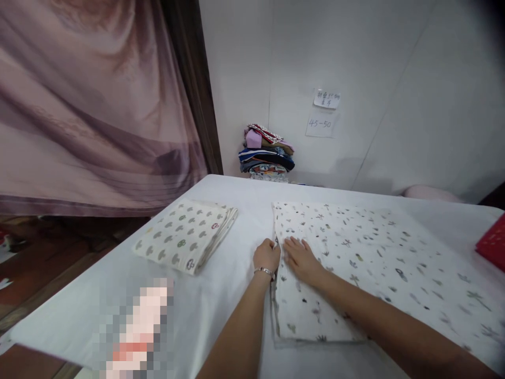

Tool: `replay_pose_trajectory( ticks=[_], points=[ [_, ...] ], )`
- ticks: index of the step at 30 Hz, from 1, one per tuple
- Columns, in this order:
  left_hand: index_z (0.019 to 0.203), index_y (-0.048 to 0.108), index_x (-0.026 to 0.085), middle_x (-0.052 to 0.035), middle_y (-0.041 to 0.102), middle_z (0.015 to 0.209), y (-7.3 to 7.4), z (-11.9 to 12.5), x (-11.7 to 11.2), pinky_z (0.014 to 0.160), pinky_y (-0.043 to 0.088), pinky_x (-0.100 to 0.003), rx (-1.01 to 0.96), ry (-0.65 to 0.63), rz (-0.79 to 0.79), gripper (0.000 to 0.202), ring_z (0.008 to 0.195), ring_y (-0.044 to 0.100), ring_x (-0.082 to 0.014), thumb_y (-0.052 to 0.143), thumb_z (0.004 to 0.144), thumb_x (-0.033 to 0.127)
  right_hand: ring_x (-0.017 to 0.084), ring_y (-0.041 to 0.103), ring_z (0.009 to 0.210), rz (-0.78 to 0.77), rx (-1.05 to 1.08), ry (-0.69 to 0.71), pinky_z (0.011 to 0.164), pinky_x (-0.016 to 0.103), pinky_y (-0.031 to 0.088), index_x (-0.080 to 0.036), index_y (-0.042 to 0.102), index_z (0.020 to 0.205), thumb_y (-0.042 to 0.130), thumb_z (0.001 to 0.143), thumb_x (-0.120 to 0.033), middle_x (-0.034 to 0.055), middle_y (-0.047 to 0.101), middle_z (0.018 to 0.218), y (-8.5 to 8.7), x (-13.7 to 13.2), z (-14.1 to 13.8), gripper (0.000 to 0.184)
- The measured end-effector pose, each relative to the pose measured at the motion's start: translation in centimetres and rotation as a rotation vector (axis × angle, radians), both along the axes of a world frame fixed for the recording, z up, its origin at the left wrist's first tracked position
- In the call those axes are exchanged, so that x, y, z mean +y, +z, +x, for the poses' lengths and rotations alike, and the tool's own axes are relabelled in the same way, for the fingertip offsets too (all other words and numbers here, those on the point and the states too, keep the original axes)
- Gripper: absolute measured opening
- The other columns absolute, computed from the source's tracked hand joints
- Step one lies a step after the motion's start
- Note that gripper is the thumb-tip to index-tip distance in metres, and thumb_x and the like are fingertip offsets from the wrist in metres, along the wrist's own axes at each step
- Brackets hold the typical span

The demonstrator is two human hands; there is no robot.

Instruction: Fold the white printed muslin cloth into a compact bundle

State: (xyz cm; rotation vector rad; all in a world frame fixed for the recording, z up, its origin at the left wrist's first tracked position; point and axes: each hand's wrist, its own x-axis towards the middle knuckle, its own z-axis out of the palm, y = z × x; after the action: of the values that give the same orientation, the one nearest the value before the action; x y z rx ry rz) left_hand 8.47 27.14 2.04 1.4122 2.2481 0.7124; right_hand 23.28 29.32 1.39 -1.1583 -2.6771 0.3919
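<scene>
A white cloth (379, 263) printed with small plants and animals lies spread in layers over the right part of the table. At its left edge, my left hand (267, 258) is closed, with the cloth's edge pinched in the fingers; a bracelet circles that wrist. My right hand (303, 260) rests flat on the cloth just beside it, fingers stretched out. To the left lies a folded cream cloth (183, 234) with grey mushroom-like prints, apart from both hands.
The white-covered table (236, 295) reaches back to a pale wall. Behind it rises a stack of folded fabrics (266, 152). Paper notes (321, 125) hang on the wall. A pink curtain (98, 105) hangs at left, and a red item (493, 242) sits at the right edge.
</scene>
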Motion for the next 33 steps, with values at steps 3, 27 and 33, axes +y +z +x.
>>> replay_pose_trajectory(
  ticks=[3,27,33],
  points=[
    [0.076,0.057,0.021,-0.0026,0.066,0.079,0.0,-0.1,0.0,0.062,0.038,-0.025,-0.031,0.002,0.010,0.012,0.077,0.060,-0.0177,0.048,0.076,0.030,0.022,0.037,0.121,0.020,0.119,-0.004,0.100,0.039,0.023,-0.019,0.049,0.122,0.038,0.086,-0.028,0.0087,0.050,0.127,0.6,-3.5,1.2,0.039],
    [0.077,0.063,0.019,-0.0027,0.068,0.082,0.0,-1.5,0.8,0.062,0.043,-0.021,-0.183,-0.071,-0.026,0.012,0.072,0.060,-0.0135,0.053,0.073,0.024,0.020,0.042,0.111,0.097,0.142,-0.111,0.092,0.034,0.031,-0.018,0.056,0.107,0.043,0.083,-0.023,0.0084,0.051,0.119,-0.4,-2.8,-2.6,0.027],
    [0.084,0.064,0.020,-0.0032,0.068,0.086,0.2,-1.6,0.6,0.053,0.043,-0.022,-0.210,-0.079,-0.079,0.018,0.064,0.061,-0.0146,0.051,0.075,0.029,0.021,0.043,0.099,0.102,0.089,-0.154,0.084,0.033,0.031,-0.020,0.060,0.100,0.043,0.084,-0.023,0.0072,0.053,0.105,0.7,-6.3,-2.3,0.023]
  ],
)
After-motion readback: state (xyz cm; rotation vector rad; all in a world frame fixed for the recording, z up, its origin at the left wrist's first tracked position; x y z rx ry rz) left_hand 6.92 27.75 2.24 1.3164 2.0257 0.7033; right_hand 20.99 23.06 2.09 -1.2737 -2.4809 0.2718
